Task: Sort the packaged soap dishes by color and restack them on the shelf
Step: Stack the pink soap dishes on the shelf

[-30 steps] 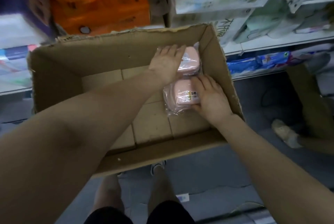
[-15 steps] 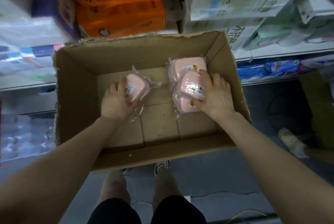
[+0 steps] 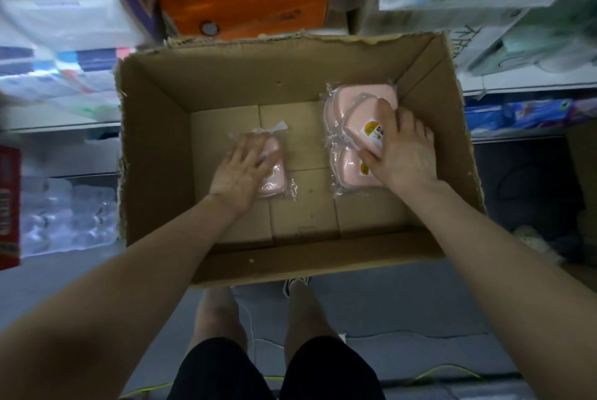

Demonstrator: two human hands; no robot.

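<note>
Open brown cardboard box holding pink plastic-wrapped soap dishes: one at left under flat left hand, fingers relaxed; three clustered at right, top labelled dish gripped by right hand.

Bare arms, black shorts, bare legs, seen from above.

Both forearms run bare from the lower corners of the frame up to the left hand and right hand, with no sleeve, watch, ring or bracelet showing. At the bottom centre sit black shorts, plain and unmarked. Below their hems the legs are bare. One dark shoe with white stripes peeks out just under the centre of the frame.
</note>
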